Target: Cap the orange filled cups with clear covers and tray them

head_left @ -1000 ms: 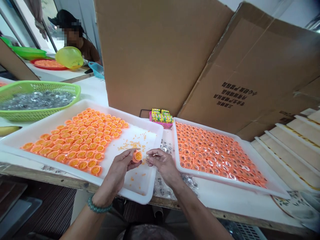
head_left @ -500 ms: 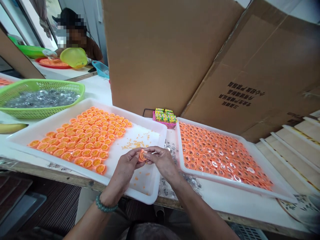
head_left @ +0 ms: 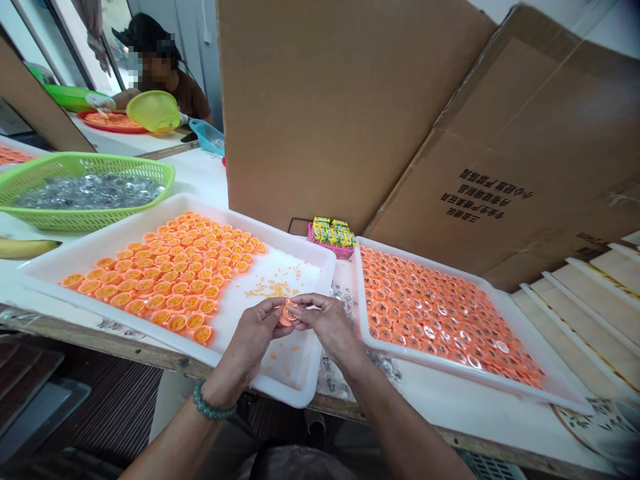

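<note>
My left hand (head_left: 254, 333) and right hand (head_left: 331, 323) pinch one orange cup (head_left: 289, 313) | over the left tray's (head_left: 270, 259) right end | apart a second ago, now joined; pressing seems underway

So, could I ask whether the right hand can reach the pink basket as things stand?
Probably yes: the pink basket stands beyond the right hand, with only a low tray rim between, though that hand is busy at an orange cup.

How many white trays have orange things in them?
3: the middle tray, the right tray, and a far-left tray cut off by the picture's edge. More may be hidden behind the cardboard.
</note>
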`<state>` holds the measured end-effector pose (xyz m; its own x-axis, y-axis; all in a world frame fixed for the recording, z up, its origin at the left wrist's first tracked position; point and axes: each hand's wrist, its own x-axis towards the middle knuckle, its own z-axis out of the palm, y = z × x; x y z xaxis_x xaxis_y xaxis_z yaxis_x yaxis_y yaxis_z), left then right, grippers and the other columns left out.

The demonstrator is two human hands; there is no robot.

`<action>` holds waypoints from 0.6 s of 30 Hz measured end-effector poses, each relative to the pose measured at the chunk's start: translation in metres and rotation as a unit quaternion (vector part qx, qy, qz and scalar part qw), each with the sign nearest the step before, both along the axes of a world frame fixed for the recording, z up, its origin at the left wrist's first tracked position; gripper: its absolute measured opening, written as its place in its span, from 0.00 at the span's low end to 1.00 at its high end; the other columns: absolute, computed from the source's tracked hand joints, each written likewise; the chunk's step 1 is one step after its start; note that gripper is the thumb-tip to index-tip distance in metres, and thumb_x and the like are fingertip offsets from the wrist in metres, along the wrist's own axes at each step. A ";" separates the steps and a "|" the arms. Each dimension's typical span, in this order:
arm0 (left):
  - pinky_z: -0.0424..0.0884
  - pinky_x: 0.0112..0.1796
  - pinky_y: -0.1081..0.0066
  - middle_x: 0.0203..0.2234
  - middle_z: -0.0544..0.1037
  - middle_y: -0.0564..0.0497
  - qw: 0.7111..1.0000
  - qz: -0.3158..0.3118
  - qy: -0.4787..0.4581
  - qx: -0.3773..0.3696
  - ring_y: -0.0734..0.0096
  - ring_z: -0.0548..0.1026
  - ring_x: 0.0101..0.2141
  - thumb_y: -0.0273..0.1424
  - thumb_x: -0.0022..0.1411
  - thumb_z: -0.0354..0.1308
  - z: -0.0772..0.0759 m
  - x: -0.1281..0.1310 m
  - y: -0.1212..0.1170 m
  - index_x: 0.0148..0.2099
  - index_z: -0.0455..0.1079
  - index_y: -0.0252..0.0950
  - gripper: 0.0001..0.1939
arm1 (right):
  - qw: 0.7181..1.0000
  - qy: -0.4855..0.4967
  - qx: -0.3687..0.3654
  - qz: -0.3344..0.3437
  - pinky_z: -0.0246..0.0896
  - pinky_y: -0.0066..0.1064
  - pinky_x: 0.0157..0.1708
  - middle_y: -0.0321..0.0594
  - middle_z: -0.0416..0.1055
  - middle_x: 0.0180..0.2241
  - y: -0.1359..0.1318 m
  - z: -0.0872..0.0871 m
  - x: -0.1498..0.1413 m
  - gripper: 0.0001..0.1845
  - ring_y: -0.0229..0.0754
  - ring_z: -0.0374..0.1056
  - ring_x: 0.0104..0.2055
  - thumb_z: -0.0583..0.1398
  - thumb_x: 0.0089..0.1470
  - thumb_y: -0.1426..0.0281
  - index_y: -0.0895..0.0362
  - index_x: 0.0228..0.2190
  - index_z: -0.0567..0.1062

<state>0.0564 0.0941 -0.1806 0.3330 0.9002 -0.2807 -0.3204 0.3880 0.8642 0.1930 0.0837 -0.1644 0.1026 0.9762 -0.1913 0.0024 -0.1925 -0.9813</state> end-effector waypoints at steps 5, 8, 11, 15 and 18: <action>0.72 0.41 0.66 0.34 0.79 0.49 0.998 -0.005 -0.005 0.055 0.66 0.76 0.35 0.35 0.55 0.59 0.002 -0.001 -0.005 0.41 0.72 0.34 0.13 | 0.999 0.027 -0.022 -0.008 0.65 0.27 0.26 0.39 0.75 0.26 -0.002 0.005 0.004 0.17 0.36 0.69 0.25 0.70 0.31 0.64 0.60 0.27 0.79; 0.71 0.42 0.64 0.35 0.79 0.48 0.998 -0.007 -0.014 0.068 0.65 0.76 0.36 0.35 0.54 0.60 0.005 -0.003 -0.007 0.40 0.73 0.34 0.12 | 0.996 0.076 -0.050 -0.018 0.65 0.27 0.27 0.38 0.75 0.25 -0.006 0.006 0.003 0.17 0.36 0.69 0.25 0.71 0.28 0.65 0.60 0.24 0.78; 0.71 0.44 0.64 0.37 0.78 0.48 0.997 -0.010 -0.041 0.071 0.65 0.75 0.38 0.34 0.55 0.59 0.007 -0.004 -0.007 0.41 0.73 0.35 0.11 | 0.995 0.090 -0.027 -0.031 0.64 0.27 0.28 0.39 0.75 0.26 -0.010 0.003 0.000 0.14 0.36 0.69 0.26 0.70 0.31 0.66 0.60 0.25 0.79; 0.70 0.43 0.67 0.38 0.78 0.48 0.995 -0.019 -0.052 0.077 0.66 0.74 0.39 0.32 0.55 0.60 0.008 -0.004 -0.008 0.44 0.72 0.36 0.13 | 0.996 0.059 0.030 -0.058 0.65 0.28 0.30 0.39 0.76 0.27 -0.015 -0.004 -0.004 0.09 0.37 0.69 0.28 0.66 0.41 0.66 0.57 0.28 0.80; 0.70 0.42 0.68 0.36 0.78 0.48 0.997 -0.007 -0.036 0.067 0.68 0.75 0.36 0.32 0.52 0.64 0.006 -0.003 -0.007 0.44 0.71 0.35 0.16 | 0.995 -0.023 0.073 -0.065 0.66 0.31 0.32 0.39 0.75 0.29 -0.021 -0.005 -0.003 0.11 0.39 0.69 0.30 0.62 0.49 0.66 0.56 0.34 0.79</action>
